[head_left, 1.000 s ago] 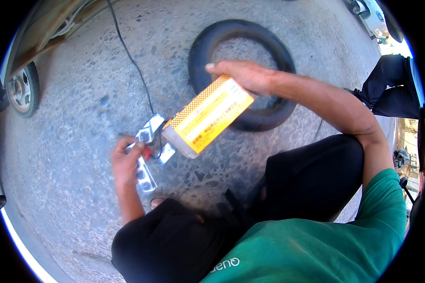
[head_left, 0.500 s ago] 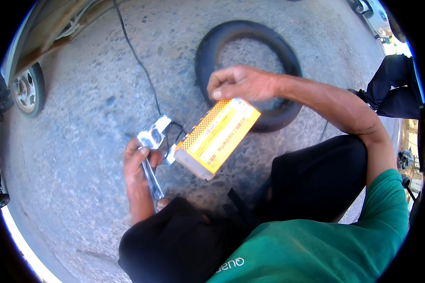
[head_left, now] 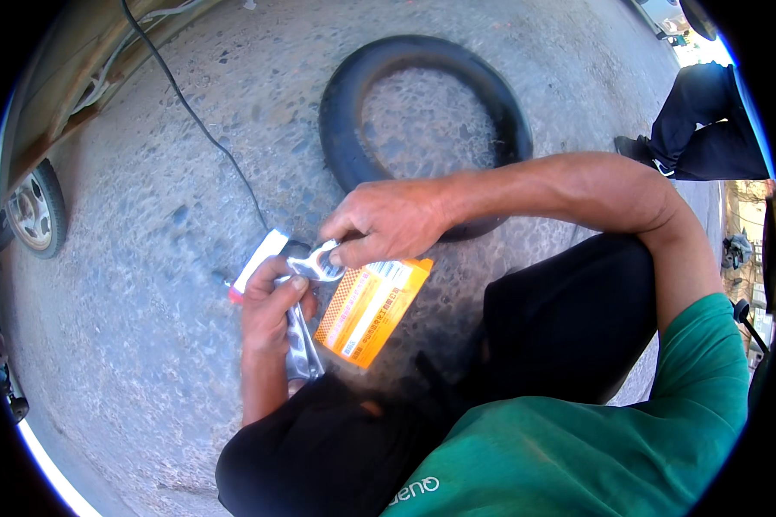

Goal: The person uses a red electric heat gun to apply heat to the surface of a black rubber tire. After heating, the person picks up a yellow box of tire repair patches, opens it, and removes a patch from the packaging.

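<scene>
My left hand (head_left: 276, 302) is closed around a shiny silvery strip (head_left: 302, 349), whose lower part hangs toward my left knee. With bent fingers and thumb, my right hand (head_left: 388, 222) pinches the strip's upper end, so it bridges both hands. Just below my right hand is a yellow-orange printed box (head_left: 372, 312); whether it rests on the ground cannot be made out. Beyond my left fingers sits a small white thing with a red end (head_left: 259, 265), partly covered by the hand.
A black tyre-like ring (head_left: 341, 129) lies flat on the rough concrete ground ahead. A dark cable (head_left: 200, 129) runs from the upper left toward my left hand. A wheel (head_left: 36, 211) stands at the left. Another person's dark-trousered leg (head_left: 707, 121) is at the right.
My right hand has come left and down from the yellow-orange box's upper end to the silvery strip. The box now appears smaller and lower. My left hand keeps its hold.
</scene>
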`<state>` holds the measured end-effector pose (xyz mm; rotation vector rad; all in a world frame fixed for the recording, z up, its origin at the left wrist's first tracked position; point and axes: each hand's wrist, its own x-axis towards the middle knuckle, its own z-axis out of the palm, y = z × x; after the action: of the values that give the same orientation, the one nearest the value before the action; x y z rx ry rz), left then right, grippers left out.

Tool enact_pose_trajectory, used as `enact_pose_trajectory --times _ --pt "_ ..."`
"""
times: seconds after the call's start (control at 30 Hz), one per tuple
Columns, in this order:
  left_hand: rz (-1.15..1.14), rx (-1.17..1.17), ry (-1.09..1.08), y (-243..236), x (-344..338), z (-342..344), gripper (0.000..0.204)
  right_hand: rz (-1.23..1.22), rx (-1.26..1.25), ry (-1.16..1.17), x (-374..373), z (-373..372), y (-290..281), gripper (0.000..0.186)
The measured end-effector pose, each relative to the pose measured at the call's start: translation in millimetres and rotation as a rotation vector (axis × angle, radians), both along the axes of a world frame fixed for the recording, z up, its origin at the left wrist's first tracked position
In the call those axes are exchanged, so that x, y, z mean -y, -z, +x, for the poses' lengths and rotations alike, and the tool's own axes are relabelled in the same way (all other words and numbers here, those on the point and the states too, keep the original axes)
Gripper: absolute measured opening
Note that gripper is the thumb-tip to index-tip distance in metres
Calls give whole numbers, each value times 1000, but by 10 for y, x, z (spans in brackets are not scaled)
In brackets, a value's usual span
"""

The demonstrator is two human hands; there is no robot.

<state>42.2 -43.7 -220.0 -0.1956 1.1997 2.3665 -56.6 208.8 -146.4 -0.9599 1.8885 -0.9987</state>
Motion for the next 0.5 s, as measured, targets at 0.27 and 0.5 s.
enact_pose_trajectory --times 0.27,0.5 --pt "-827 -503 -70 -405 -89 -34 32 190 -168 147 98 49 -110 34" --pt "-842 -516 -81 -419 -246 -40 30 129 -119 118 167 129 -103 44"
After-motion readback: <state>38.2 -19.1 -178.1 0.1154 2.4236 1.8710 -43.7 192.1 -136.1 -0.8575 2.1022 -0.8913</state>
